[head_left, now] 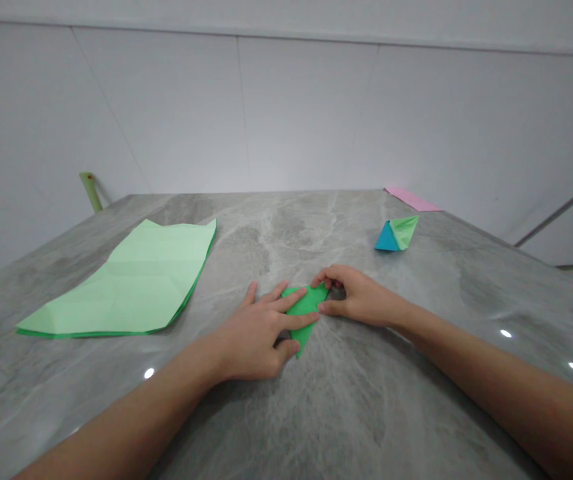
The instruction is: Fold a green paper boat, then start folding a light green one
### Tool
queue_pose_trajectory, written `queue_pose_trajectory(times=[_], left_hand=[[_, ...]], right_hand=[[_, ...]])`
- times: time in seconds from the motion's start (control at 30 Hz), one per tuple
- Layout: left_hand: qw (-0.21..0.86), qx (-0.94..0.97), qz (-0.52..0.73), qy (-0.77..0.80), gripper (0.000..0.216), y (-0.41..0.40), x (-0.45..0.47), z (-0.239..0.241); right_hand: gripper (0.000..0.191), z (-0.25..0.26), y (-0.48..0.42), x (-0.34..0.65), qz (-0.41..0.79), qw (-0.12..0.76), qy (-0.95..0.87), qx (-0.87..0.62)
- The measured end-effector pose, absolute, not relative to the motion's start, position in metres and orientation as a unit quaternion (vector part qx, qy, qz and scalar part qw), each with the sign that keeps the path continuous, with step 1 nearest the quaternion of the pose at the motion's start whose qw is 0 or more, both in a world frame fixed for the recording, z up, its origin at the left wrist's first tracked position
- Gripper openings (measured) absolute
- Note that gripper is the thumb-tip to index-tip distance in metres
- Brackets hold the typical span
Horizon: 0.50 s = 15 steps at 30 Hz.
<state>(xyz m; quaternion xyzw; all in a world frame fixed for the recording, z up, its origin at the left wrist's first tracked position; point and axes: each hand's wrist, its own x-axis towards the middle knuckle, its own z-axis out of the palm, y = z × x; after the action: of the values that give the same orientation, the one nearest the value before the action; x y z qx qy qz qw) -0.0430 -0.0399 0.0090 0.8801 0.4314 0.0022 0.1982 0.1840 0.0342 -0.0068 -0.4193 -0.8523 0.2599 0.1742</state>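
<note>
A small piece of folded green paper [306, 303] lies on the tabletop, its narrow point toward me. My left hand [264, 327] rests on it from the left with fingers spread and flat, pressing it against the surface. At the paper's right corner, my right hand [359, 293] has its fingers curled and closed on the edge. The left fingers hide part of the paper. Beyond my right hand stands a small folded paper piece [397, 233], blue on one side and light green on the other.
Large light green paper sheets [136, 273] lie stacked at the left. A pink paper [413, 199] is at the far right edge of the grey marbled table [276, 233]. Behind the table rises a white wall [286, 113], and a pale green handle-like object [90, 191] shows past the left edge.
</note>
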Motion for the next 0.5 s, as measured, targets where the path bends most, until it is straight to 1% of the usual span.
queue_pose_trajectory(times=[0.13,0.5], left_hand=[[0.178,0.882,-0.013,0.437,0.066,-0.0429,-0.0407,0.0071],[0.178,0.881,-0.016,0.438,0.065,-0.0428,-0.0394,0.0098]], right_hand=[[0.030,-0.0050,0.0346,0.1835,0.270,0.177,-0.845,-0.426],[0.025,-0.0082,0.0434,0.1864,0.320,0.187,-0.815,-0.447]])
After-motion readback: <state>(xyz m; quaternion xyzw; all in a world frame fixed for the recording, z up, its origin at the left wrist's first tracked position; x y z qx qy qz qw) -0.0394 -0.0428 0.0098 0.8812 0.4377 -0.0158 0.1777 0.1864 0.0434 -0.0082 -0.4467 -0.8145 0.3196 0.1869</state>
